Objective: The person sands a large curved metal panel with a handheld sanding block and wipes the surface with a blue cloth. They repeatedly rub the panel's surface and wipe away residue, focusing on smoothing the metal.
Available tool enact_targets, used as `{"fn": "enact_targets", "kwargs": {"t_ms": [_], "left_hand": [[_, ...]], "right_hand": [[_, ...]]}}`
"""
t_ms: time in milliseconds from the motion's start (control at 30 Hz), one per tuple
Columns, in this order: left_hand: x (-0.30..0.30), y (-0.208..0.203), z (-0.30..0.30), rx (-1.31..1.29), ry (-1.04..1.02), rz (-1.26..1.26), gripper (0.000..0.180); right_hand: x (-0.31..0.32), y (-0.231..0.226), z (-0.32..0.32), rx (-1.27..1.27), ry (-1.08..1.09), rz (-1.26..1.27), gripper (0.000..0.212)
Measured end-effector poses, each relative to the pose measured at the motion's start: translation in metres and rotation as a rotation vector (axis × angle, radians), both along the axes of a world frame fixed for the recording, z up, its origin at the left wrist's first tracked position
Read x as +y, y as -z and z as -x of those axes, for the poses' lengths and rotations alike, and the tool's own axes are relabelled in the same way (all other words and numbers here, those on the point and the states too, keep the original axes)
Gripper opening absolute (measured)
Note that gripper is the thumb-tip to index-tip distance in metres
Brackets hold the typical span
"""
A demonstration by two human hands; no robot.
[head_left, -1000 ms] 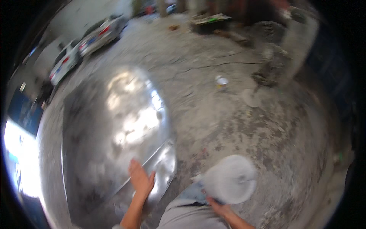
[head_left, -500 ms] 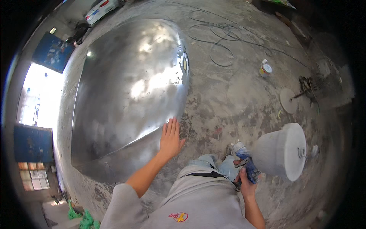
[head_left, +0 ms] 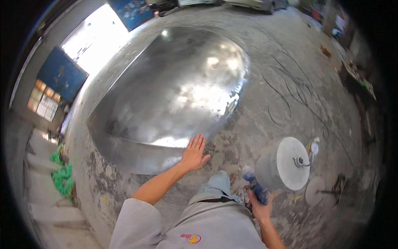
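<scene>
A large, shiny, curved metal panel (head_left: 178, 87) with a rounded far end lies on the floor in front of me and to the left. My left hand (head_left: 194, 157) rests flat on its near right edge, fingers stretched out and holding nothing. At my right side, my right hand (head_left: 261, 209) is wrapped round the handle of a blue spray gun (head_left: 259, 191). A big pale grey cup (head_left: 267, 168) with a round lid is fixed to the gun and tilts to the right. The gun stays apart from the panel, over the floor.
A dark hose (head_left: 300, 93) lies in loops on the concrete floor at right. Beyond the cup stand a small bucket (head_left: 314, 148) and a fan's round base (head_left: 315, 191). Green bags (head_left: 62, 180) lie at far left, near a blue door (head_left: 62, 74). A car (head_left: 255, 4) is parked at the back.
My view has swung, so the panel now sits turned and further right in the picture. The left hand remains on the panel's near edge; the right hand keeps hold of the spray gun.
</scene>
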State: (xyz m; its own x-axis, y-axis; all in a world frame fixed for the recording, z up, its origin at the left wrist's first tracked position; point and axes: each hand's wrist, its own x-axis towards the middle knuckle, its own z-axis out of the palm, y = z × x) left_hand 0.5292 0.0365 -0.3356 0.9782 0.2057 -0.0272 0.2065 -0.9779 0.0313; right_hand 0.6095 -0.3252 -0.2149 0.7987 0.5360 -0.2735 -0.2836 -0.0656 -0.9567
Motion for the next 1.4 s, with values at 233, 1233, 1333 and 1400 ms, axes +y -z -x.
{"fn": "enact_targets", "kwargs": {"t_ms": [233,1233,1333,1400], "left_hand": [[0.097,-0.026,-0.075,0.031,-0.487,-0.133,0.091],[0.269,-0.055,-0.203,-0.32,0.089,0.32,0.103],[0.382,-0.069,-0.195,-0.209,-0.486,0.178,0.1],[0.465,-0.087,-0.193,-0.36,-0.982,-0.106,0.099]], "right_hand": [[0.033,-0.004,-0.075,0.025,-0.132,0.037,0.015],[0.238,-0.033,-0.304,-0.103,-0.351,0.317,0.054],[0.253,-0.043,-0.303,-0.094,-0.34,0.327,0.051],[0.264,-0.049,-0.304,-0.067,-0.319,0.358,0.049]]}}
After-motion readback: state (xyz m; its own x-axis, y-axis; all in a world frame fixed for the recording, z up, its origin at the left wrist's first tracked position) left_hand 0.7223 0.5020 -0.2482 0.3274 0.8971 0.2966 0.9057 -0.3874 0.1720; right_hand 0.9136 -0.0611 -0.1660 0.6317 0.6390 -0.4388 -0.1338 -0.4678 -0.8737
